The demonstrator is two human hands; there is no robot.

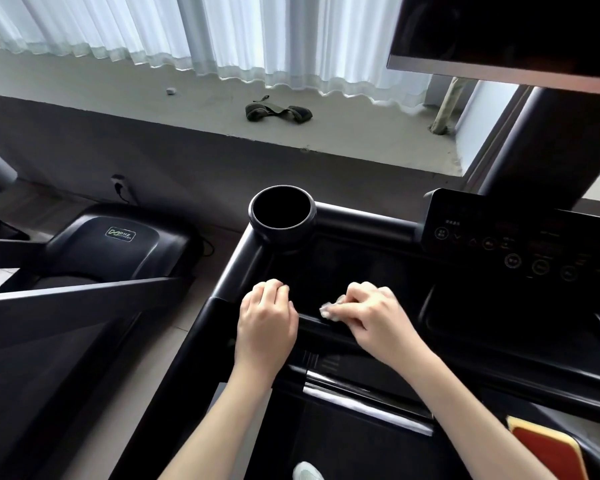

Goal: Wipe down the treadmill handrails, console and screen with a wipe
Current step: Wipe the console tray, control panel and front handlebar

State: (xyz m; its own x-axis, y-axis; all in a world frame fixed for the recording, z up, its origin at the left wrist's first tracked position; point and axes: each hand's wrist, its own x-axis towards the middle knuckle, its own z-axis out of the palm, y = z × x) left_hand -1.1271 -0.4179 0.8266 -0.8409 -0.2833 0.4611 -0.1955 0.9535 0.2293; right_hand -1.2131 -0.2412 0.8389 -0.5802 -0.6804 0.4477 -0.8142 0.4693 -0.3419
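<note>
The right hand (371, 313) pinches a small pale wipe (328, 311) between thumb and curled fingertips and presses it onto the near crossbar (312, 323) of the treadmill. That is probably so the pad of cloth stays bunched and bears down on the bar's narrow top edge. The left hand (267, 317) sits just beside it, where the crossbar meets the left handrail (238, 271). Its fingers are curled together with the knuckles up; whether they wrap the bar or only rest on it I cannot tell, but it looks placed to steady the body while the other hand rubs. The two hands are near each other but apart. The console (520, 244), with its round buttons, lies to the right, and the dark screen (516, 32) hangs above it at the far right, both well away from the wipe — judged from this, they remain to be done. At the far left corner of the frame stands a round cup holder (309, 206); its inside is black, with nothing showing in it.
</note>
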